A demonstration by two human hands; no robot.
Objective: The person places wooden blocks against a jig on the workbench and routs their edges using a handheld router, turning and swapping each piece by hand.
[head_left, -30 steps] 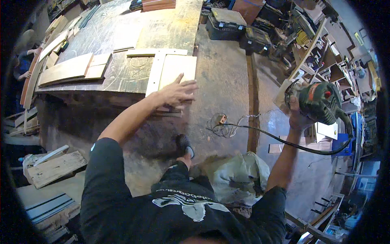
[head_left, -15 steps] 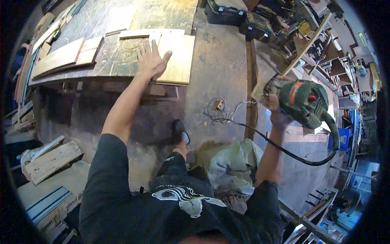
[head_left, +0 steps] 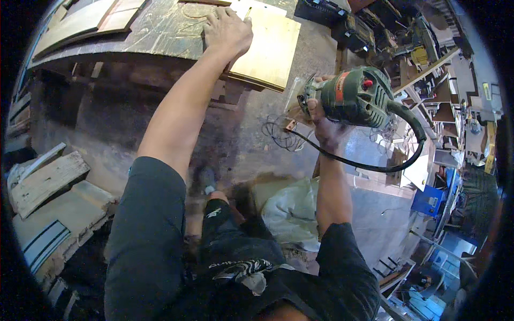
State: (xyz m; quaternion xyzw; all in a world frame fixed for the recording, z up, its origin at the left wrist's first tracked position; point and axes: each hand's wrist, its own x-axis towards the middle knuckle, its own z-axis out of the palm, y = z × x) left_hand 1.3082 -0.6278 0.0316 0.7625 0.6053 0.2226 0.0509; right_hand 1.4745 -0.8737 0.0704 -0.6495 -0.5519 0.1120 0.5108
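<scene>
Left hand [head_left: 229, 36], fingers bent, grip unclear, is above the workbench [head_left: 166, 38], at the left side of a pale panel [head_left: 272, 51], perhaps steadying it; the right hand [head_left: 327, 128] clasps a green power tool [head_left: 353, 99], apparently bearing its weight.

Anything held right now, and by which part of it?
Right grip: the green corded power tool, held around its narrower front end, near the base. Left grip: at the pale board's left side; can't tell whether it clasps it.

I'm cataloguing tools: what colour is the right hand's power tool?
The power tool is mainly dark green; the head view shows it best.
</scene>
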